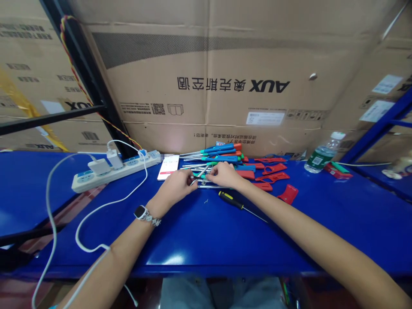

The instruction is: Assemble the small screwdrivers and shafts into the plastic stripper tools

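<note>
My left hand (179, 185) is closed in a pinch at the near left end of a pile of metal-shafted tools. My right hand (222, 174) faces it, fingers curled together over the same pile. Small shiny metal and green bits show between the fingertips, but what each hand holds is too small to name. The tools have metal rods and blue handles (225, 158), or red handles (246, 174). In front of my right hand, a black and yellow screwdriver (231, 199) lies on the blue table (199, 231). Two tiny screw-like pieces (206, 201) lie near it.
Red plastic parts (276, 177) lie right of the pile. A phone (169, 166) and a white power strip (86, 181) with chargers and cables are at left. A water bottle (323, 152) stands at right. Behind rises a large cardboard box (231, 56).
</note>
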The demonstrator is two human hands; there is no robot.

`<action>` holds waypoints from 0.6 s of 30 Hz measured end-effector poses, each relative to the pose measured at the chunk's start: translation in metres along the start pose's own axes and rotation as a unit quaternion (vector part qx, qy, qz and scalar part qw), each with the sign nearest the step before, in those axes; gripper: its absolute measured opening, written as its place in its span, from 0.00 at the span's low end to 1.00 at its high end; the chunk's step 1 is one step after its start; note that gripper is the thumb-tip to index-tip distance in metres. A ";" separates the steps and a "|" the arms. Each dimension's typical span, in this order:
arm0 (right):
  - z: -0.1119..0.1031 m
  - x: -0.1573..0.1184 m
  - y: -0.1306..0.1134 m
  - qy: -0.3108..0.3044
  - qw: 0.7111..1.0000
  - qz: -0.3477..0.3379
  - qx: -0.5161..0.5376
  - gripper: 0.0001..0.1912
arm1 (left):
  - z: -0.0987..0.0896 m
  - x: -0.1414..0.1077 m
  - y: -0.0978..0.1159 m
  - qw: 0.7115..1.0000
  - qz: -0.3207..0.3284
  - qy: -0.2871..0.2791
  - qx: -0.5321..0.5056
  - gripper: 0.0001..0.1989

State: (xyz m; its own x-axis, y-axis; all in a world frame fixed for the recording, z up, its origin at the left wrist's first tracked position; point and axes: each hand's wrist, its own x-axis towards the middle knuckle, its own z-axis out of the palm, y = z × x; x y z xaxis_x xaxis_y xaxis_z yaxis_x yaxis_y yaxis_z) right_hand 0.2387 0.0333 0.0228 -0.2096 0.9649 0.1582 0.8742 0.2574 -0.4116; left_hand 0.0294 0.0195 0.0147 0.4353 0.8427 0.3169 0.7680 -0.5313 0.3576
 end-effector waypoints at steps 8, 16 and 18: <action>0.004 0.011 0.009 0.075 0.974 0.044 0.212 0.14 | -0.009 0.000 -0.005 0.989 0.054 0.125 -0.061 0.07; -0.001 0.015 0.003 0.045 0.922 0.016 0.384 0.11 | -0.032 0.019 0.006 0.975 0.123 0.172 -0.072 0.08; -0.009 0.015 0.000 0.047 0.913 -0.001 0.406 0.07 | -0.035 0.026 0.006 0.974 0.120 0.177 -0.081 0.09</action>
State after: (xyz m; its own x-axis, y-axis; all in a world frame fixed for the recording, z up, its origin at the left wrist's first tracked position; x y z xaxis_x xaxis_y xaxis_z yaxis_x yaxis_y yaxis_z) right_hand 0.2395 0.0472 0.0331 -0.1381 0.9656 0.2203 0.2531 0.2495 -0.9347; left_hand 0.0286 0.0356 0.0559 0.3826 0.6247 0.6807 0.5680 -0.7401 0.3600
